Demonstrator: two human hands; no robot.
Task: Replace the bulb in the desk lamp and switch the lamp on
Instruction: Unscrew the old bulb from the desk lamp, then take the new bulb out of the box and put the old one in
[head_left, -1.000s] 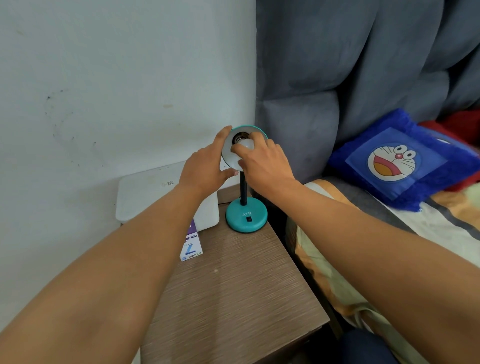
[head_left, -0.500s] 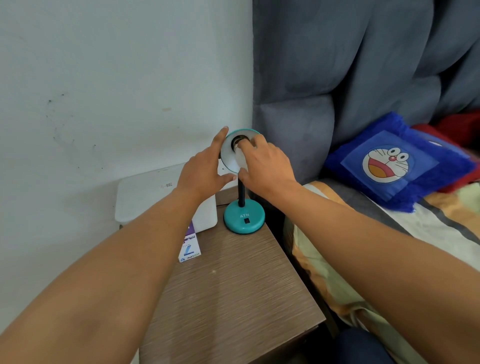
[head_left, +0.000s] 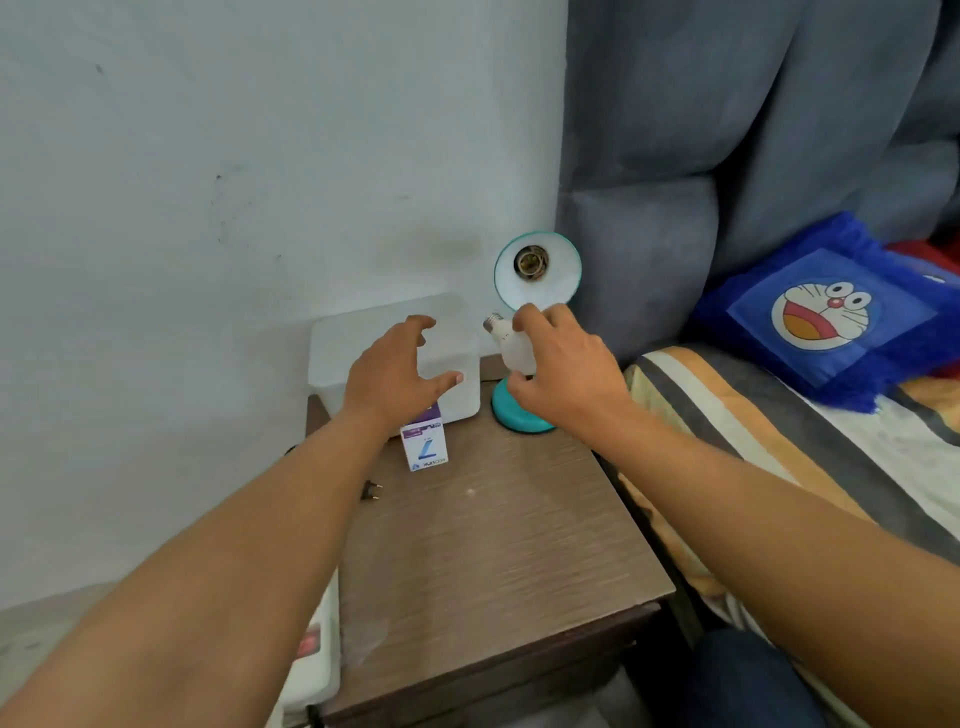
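A small teal desk lamp stands at the back of a brown bedside table (head_left: 509, 551). Its round shade (head_left: 537, 275) faces me, and the socket (head_left: 530, 261) in it is bare. My right hand (head_left: 563, 374) holds a white bulb (head_left: 511, 345) just below the shade, its metal screw cap pointing up and left. The hand hides part of the lamp's teal base (head_left: 514, 413). My left hand (head_left: 397, 376) hovers open left of the bulb, fingers spread, touching nothing. Below it stands a small white and purple bulb box (head_left: 423, 447).
A white plastic box (head_left: 389, 332) sits against the wall behind my left hand. A two-pin plug (head_left: 371, 490) lies at the table's left edge. A bed with a striped sheet (head_left: 769, 447) and a blue cartoon pillow (head_left: 826, 312) is at the right, grey padded headboard (head_left: 727, 130) behind.
The bulb has come out of the socket and moved down with my right hand. My left hand has let go of the shade and dropped lower left. The view has shifted.
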